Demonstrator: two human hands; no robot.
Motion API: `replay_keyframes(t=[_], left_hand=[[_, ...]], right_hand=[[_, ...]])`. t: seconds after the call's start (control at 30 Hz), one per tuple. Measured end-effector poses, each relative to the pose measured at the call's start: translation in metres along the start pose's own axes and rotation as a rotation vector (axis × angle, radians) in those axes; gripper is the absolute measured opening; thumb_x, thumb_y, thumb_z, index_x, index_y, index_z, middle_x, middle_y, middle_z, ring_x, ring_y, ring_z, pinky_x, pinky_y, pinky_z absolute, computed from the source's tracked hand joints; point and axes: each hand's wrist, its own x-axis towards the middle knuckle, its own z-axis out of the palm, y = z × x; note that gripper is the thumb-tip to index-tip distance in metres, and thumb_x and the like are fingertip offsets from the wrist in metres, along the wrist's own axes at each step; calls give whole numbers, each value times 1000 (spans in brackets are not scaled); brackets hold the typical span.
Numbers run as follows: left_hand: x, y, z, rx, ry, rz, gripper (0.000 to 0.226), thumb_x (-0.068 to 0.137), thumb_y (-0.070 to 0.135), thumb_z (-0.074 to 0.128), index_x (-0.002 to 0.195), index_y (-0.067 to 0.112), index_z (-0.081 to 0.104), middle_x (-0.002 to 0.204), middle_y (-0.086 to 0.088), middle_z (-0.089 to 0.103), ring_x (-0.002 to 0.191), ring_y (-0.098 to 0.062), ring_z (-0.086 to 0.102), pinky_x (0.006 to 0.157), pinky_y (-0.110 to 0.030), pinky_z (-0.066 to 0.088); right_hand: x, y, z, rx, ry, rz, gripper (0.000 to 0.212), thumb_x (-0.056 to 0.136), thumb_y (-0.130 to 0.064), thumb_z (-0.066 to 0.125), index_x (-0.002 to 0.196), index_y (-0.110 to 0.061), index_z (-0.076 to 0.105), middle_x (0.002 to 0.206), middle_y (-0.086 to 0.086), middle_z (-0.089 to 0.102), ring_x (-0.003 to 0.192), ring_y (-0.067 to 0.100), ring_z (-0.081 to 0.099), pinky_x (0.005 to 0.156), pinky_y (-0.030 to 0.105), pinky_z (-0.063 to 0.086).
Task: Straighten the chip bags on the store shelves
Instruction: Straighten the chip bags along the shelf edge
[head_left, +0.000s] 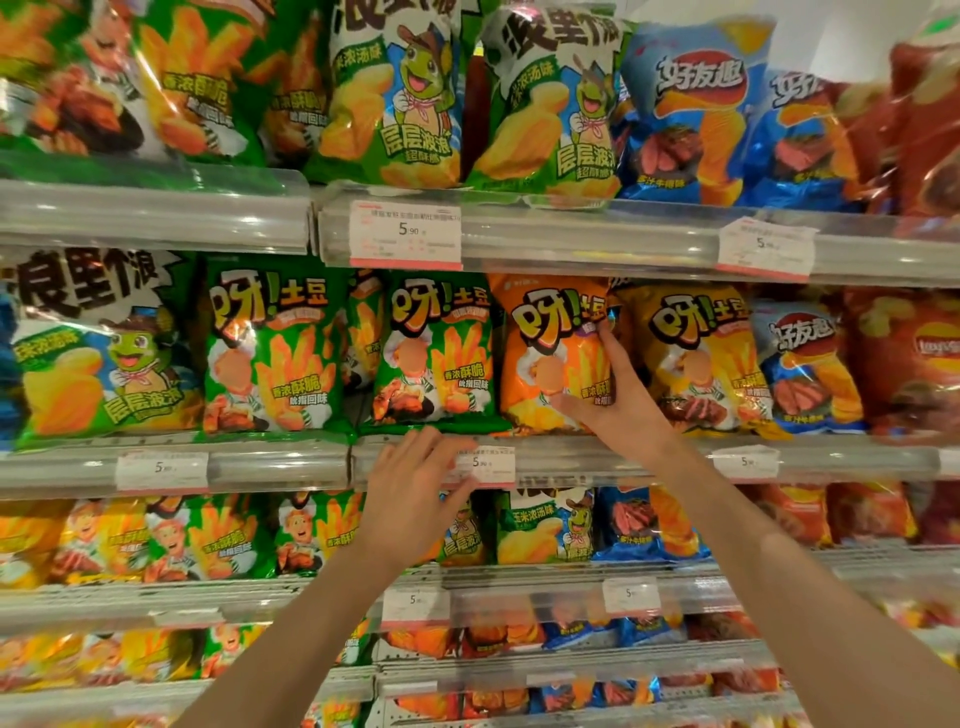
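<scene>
An orange chip bag (545, 338) stands on the middle shelf (571, 460), between a green bag (436, 358) and a yellow bag (696, 358). My right hand (613, 395) grips the orange bag's right edge, thumb across its lower front and fingers reaching up along the side. Lower and to the left, my left hand (415, 473) hovers with fingers spread in front of the shelf's clear rail, just under the green bag. It holds nothing.
Shelves above and below are packed with upright green, blue, red and yellow bags. Another green bag (270, 348) and a green-and-white bag (98, 343) stand to the left. Price tags (405, 234) hang on the clear rails.
</scene>
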Motion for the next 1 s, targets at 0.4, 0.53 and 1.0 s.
replay_keyframes(t=[0.4, 0.53, 1.0], left_hand=[[-25, 4, -6, -33, -49, 32, 50, 93, 52, 51, 133, 22, 58, 112, 1, 55, 105, -21, 50, 87, -38, 43], [-51, 9, -2, -59, -78, 57, 50, 95, 49, 50, 137, 22, 55, 128, -1, 53, 117, -25, 50, 94, -39, 42], [-106, 49, 2, -257, -135, -285, 60, 96, 62, 38, 147, 30, 43, 154, 0, 39, 141, -24, 36, 111, -52, 35]], right_hand=[[-86, 22, 38, -449, 199, -93, 98, 86, -76, 52, 160, -35, 3, 170, -5, 0, 156, 12, -2, 126, 48, 14], [-136, 42, 60, -482, 161, -66, 91, 87, -79, 44, 159, -38, 6, 169, -7, -2, 156, 12, -5, 126, 49, 11], [-225, 78, 42, -401, 94, 279, 80, 87, -81, 29, 156, -41, 25, 166, -7, 19, 153, 14, 14, 123, 42, 20]])
